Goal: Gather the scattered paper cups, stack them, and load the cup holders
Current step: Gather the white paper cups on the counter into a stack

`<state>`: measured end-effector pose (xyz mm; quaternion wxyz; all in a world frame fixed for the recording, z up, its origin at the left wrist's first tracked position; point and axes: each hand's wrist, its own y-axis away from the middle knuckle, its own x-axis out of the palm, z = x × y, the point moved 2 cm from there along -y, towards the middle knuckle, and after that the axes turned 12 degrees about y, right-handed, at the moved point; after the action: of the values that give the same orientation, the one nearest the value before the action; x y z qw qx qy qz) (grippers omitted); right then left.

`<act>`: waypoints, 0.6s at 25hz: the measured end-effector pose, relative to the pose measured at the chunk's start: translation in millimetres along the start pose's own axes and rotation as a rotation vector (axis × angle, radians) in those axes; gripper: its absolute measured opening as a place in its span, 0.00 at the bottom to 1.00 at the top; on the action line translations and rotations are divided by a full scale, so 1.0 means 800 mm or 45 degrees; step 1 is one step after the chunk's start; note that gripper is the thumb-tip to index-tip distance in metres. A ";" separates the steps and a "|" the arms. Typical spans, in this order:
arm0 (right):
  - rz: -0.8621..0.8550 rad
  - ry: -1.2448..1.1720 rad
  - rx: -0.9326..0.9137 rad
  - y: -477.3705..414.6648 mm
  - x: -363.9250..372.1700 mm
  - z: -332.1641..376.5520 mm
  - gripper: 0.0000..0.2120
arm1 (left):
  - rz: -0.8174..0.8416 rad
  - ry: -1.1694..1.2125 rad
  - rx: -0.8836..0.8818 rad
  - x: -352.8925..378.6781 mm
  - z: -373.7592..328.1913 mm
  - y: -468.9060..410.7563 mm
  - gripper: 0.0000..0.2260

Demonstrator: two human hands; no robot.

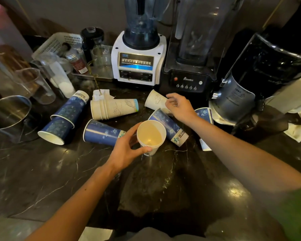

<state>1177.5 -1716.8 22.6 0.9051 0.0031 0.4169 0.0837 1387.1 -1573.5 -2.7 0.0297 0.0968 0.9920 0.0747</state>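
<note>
My left hand (127,148) holds an upright stack of white paper cups (150,136) above the dark counter. My right hand (179,106) reaches over a single white cup (155,100) lying on its side in front of the black blender, fingers spread and touching its base end. A nested stack of white cups (111,108) lies on its side at centre. Blue cups lie scattered: a nested pair (64,117) at left, one (101,133) beside my left hand, one (170,127) under my right wrist, and another (205,115) behind my right forearm.
A white blender (137,66), a black blender (188,80) and a black grinder (250,87) line the back. Clear tubes (42,84), a steel pot (9,115), a white basket (57,42) and jars crowd the left. A crumpled napkin (101,94) lies behind the white stack.
</note>
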 end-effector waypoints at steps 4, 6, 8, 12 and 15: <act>0.091 0.266 0.074 -0.063 0.017 -0.008 0.23 | -0.012 -0.006 -0.005 0.003 0.002 0.003 0.37; 0.152 0.383 0.077 -0.087 0.030 -0.008 0.24 | -0.032 0.009 -0.012 0.004 0.004 0.001 0.38; 0.192 0.523 0.047 -0.101 0.044 -0.008 0.25 | -0.048 0.023 -0.030 0.003 0.005 0.000 0.39; 0.164 0.692 0.047 -0.104 0.048 -0.011 0.27 | -0.049 0.015 -0.017 0.004 0.005 0.001 0.39; 0.104 0.761 -0.042 -0.091 0.037 -0.005 0.27 | -0.057 0.005 -0.013 0.003 0.007 0.002 0.40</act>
<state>1204.2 -1784.5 -8.1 0.7381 -0.0196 0.6629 0.1241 1385.7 -1571.0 -7.8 0.0298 0.0744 0.9936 0.0791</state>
